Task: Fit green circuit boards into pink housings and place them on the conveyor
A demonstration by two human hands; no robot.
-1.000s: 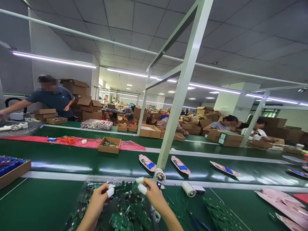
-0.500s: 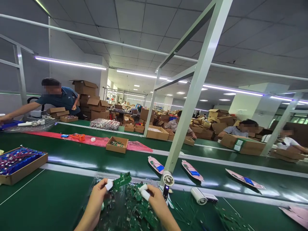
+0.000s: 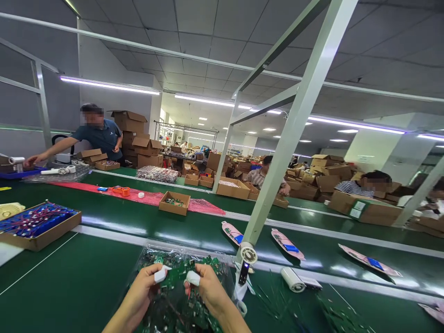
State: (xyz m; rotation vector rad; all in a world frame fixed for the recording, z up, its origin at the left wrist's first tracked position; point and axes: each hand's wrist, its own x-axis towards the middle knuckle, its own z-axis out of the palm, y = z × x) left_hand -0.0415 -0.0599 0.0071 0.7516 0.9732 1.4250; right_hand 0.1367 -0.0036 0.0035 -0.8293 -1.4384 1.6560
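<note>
My left hand (image 3: 145, 286) and my right hand (image 3: 205, 287) are both pinched on one small green circuit board (image 3: 176, 274), held between them just above a clear plastic bag (image 3: 222, 270) full of green circuit boards. White finger cots cover my thumb and fingertips on both hands. The bag lies on the green bench (image 3: 69, 286) right in front of me.
A white metal frame post (image 3: 277, 171) rises just right of my hands, with a small white handheld fan (image 3: 247, 259) at its foot. Pink trays (image 3: 287, 243) ride the conveyor beyond. A cardboard box of blue wired parts (image 3: 38, 224) sits left. Other people work at benches behind.
My left hand lifted a board from the pile, then my hands came together and now both pinch one board. The view has panned left.
</note>
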